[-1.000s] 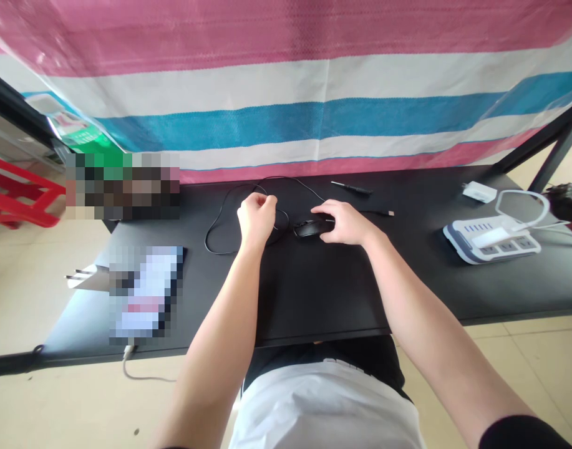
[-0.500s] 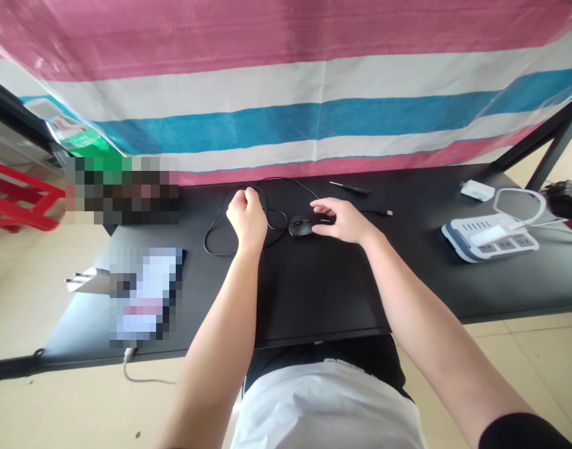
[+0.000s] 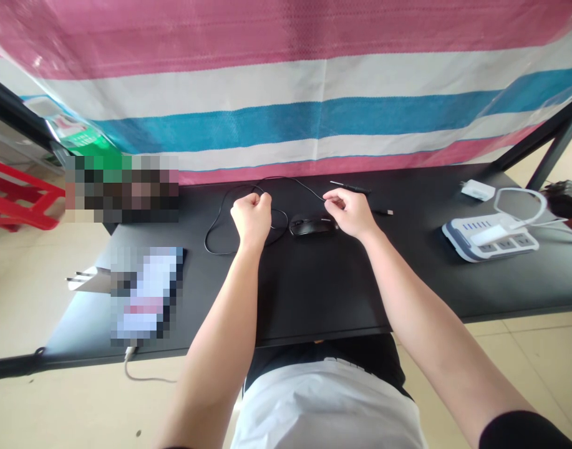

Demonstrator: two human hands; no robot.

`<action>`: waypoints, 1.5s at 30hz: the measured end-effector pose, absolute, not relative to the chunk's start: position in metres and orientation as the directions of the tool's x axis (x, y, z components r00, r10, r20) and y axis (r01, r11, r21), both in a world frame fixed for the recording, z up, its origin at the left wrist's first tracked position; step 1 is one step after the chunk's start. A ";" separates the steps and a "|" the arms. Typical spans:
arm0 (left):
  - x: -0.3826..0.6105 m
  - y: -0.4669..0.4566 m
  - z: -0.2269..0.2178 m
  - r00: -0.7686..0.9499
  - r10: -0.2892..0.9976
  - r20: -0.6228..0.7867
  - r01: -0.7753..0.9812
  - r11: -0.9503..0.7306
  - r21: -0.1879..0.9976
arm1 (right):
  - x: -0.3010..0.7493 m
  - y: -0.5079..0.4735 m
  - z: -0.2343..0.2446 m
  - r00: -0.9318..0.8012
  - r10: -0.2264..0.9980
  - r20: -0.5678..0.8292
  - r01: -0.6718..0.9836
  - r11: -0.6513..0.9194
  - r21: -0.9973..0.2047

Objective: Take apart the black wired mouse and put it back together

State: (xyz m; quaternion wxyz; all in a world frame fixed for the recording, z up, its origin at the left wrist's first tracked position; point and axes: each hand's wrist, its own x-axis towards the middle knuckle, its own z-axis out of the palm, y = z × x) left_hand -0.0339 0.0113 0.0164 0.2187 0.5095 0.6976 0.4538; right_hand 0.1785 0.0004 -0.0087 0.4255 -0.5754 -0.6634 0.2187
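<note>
A black mouse (image 3: pixel 310 227) lies on the table (image 3: pixel 323 287) between the fist-closed left hand (image 3: pixel 252 217) and the right hand (image 3: pixel 349 211), long axis crosswise, button end apparently leftward. The right's fingers bend at the cable (image 3: pixel 295 180), grip unclear.

The single view looks from the person's head, above and behind the left grip (image 3: pixel 252 218) and right grip (image 3: pixel 350 211), facing forward and down, near enough that the white shirt (image 3: pixel 327 405) shows behind the grips, wide enough to take in the counter (image 3: pixel 320 287) around them and the striped sheet (image 3: pixel 276 121) beyond
</note>
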 end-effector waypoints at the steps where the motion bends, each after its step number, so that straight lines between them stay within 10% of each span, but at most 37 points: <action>1: -0.034 0.011 0.016 -0.376 0.913 0.157 0.515 0.065 0.855 | 0.178 0.000 -0.009 0.027 0.949 0.315 0.580 0.242 -0.778; 26: -0.029 0.014 0.010 -0.202 0.966 0.162 0.577 -0.016 0.816 | 0.213 0.013 -0.011 0.211 0.880 0.426 0.788 0.105 -0.607; 45: -0.012 0.001 -0.001 0.210 0.930 0.300 0.622 -0.364 0.693 | 0.232 0.027 -0.040 0.240 0.937 0.254 0.853 -0.079 -0.516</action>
